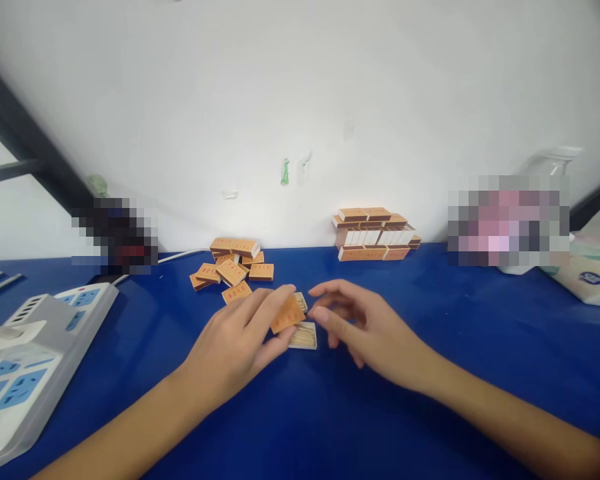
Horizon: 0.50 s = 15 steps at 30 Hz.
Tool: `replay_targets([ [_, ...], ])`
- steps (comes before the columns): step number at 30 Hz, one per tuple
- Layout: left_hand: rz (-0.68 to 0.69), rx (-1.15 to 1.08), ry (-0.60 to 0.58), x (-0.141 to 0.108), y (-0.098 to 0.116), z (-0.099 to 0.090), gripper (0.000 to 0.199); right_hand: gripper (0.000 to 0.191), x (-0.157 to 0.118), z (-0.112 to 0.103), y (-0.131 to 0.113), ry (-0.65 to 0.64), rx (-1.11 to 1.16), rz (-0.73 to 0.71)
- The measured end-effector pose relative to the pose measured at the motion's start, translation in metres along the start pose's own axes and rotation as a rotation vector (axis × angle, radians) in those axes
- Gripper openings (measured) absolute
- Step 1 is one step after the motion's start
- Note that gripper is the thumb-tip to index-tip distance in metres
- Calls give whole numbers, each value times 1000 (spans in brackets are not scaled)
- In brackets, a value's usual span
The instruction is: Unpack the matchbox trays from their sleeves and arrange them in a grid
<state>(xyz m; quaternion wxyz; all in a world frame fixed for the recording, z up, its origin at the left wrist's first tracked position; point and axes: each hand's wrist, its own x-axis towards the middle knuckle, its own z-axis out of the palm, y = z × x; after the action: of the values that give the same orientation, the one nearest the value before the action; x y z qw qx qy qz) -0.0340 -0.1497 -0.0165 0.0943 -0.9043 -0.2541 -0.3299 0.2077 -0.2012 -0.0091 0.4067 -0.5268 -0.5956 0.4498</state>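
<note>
Between the thumb and fingers of my left hand point(243, 333) is an orange matchbox point(287, 315), its printed face turned up. Under and beside it on the table lies a white matchbox tray point(304, 337) with matches in it. Another tray point(301, 303) with matches shows just behind, partly hidden by the fingers. My right hand point(367, 327) hovers at the right of the trays, fingers curved and apart, with nothing visible in them. A loose heap of matchboxes point(231, 272) lies beyond my left hand.
Stacked matchboxes point(375, 235) stand against the white wall point(300, 120) at the back. A large power strip point(40, 373) with a plug occupies the left of the blue table point(300, 427). At the right are a blurred pink object point(505, 223) and a packet point(587, 277).
</note>
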Motion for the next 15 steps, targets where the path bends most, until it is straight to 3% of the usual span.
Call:
replay_targets([
  [5,-44,-261,60,-2,9,6,47,46,-8,19,1,21,142,79],
  [10,-99,-361,118,-2,12,9,50,47,-9,19,1,-16,230,105],
  [15,-159,-498,73,1,14,6,58,41,-6,12,-5,4,185,55],
])
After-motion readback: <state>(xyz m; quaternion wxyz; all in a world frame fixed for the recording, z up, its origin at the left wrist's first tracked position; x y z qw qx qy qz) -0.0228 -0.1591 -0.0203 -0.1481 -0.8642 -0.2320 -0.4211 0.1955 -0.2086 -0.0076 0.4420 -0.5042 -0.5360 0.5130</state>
